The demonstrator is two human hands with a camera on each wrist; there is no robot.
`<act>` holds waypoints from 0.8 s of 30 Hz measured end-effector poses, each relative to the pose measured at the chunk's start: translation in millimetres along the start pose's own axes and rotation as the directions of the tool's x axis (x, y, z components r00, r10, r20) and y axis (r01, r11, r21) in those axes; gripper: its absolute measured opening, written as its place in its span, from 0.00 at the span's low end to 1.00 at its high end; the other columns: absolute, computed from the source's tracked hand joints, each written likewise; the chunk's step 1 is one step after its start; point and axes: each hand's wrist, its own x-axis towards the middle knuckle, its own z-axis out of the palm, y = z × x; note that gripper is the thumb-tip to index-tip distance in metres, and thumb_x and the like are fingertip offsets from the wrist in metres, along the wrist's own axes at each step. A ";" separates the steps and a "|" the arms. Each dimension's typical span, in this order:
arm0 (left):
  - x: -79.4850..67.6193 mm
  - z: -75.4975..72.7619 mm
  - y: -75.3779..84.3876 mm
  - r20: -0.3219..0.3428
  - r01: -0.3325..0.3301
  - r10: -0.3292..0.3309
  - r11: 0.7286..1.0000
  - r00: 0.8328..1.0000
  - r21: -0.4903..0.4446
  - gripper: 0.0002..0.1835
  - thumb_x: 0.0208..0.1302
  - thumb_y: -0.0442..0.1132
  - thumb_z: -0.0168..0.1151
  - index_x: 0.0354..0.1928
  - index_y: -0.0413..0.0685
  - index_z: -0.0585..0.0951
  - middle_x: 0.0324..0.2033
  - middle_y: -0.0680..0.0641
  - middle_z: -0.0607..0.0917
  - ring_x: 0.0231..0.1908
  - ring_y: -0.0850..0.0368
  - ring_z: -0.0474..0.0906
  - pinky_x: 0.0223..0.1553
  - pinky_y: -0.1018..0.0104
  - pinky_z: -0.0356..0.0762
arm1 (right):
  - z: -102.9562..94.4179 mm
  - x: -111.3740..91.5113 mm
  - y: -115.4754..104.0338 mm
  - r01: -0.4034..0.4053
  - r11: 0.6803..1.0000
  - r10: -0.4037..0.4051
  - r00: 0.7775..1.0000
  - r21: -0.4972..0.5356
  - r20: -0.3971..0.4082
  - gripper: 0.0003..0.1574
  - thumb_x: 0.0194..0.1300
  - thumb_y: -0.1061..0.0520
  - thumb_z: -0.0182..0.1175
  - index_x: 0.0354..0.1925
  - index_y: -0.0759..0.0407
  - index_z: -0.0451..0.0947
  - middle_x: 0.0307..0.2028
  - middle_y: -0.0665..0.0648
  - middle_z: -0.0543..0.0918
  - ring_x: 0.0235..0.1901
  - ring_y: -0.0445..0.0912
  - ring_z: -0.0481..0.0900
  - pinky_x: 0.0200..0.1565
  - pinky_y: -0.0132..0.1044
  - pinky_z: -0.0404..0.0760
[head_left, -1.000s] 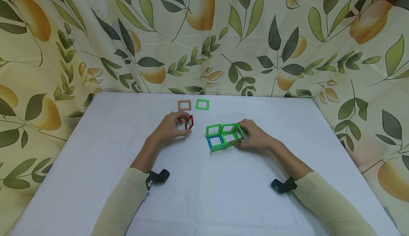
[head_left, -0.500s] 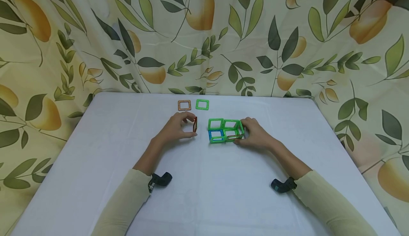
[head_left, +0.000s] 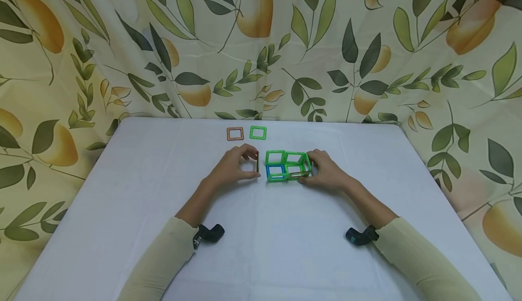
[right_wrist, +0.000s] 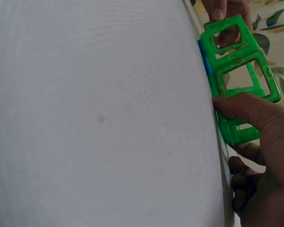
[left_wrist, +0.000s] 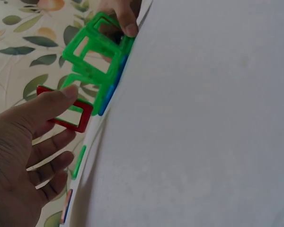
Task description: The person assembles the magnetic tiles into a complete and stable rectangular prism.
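My left hand pinches a red square frame tile by its edges between thumb and fingers, upright and edge-on in the head view. A small gap lies between it and the left end of a box-like structure of green frame tiles with a blue tile in its base. At the structure's right end, my right hand grips it with the thumb near the front and fingers behind. In the right wrist view the thumb presses a green tile.
An orange square tile and a green square tile lie flat near the back edge of the white-covered table. Behind it hangs a leaf-and-fruit patterned cloth. Each wrist carries a black camera.
My left hand has moved right with the red tile, turning it edge-on and closer to the structure. The green structure was straightened by my right hand, then stayed still.
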 end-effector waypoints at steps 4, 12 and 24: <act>0.7 5.5 0.2 -0.004 -0.010 0.010 1.000 1.000 0.006 0.32 0.54 0.41 0.85 0.60 0.47 0.80 0.51 0.51 0.86 0.52 0.53 0.78 0.57 0.56 0.76 | 2.4 0.7 0.7 -0.001 1.000 0.001 1.000 -0.001 -0.003 0.38 0.56 0.48 0.80 0.59 0.60 0.77 0.52 0.58 0.78 0.52 0.54 0.66 0.53 0.51 0.68; -0.2 8.9 0.6 0.008 -0.040 0.040 0.999 0.999 0.020 0.33 0.53 0.41 0.85 0.60 0.46 0.79 0.51 0.51 0.86 0.51 0.54 0.80 0.56 0.58 0.76 | 2.5 1.5 0.5 0.004 1.000 -0.004 1.000 0.003 -0.007 0.39 0.55 0.50 0.81 0.59 0.61 0.77 0.51 0.59 0.77 0.51 0.54 0.66 0.52 0.50 0.68; -0.3 11.5 1.1 0.016 -0.036 0.036 0.999 0.999 -0.022 0.33 0.55 0.40 0.84 0.61 0.44 0.79 0.58 0.49 0.84 0.60 0.51 0.77 0.62 0.54 0.74 | 8.3 3.2 -3.5 0.058 0.979 -0.045 0.997 0.197 -0.069 0.61 0.47 0.51 0.87 0.74 0.53 0.66 0.68 0.59 0.70 0.63 0.56 0.61 0.63 0.58 0.63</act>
